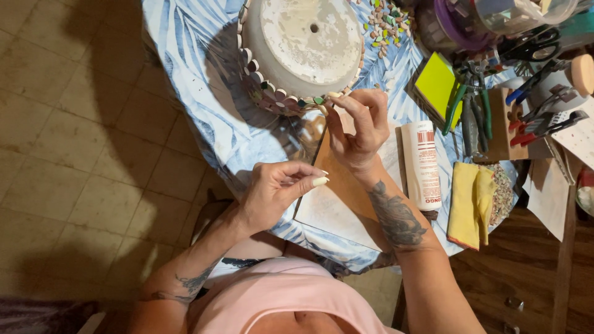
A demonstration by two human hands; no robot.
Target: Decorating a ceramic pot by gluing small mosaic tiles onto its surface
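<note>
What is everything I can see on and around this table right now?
Upturned pot: one, whitish, top centre, small tiles along its rim.
Loose tile pieces: many, mixed colours, right of the pot.
Tablecloth: one, blue and white leaf pattern, over the table.
Board: one, brown, under the hands.
Tube: one, white and red, lying right of the board.
Cloth: one, yellow, right of the tube.
Pad: one, lime green, upper right.
Pliers and cutters: several, green, red and blue handles, upper right.
Tiled floor: beige, left.
Left hand: closed on something small, too small to tell.
Right hand: fingertips at the pot's rim.
</note>
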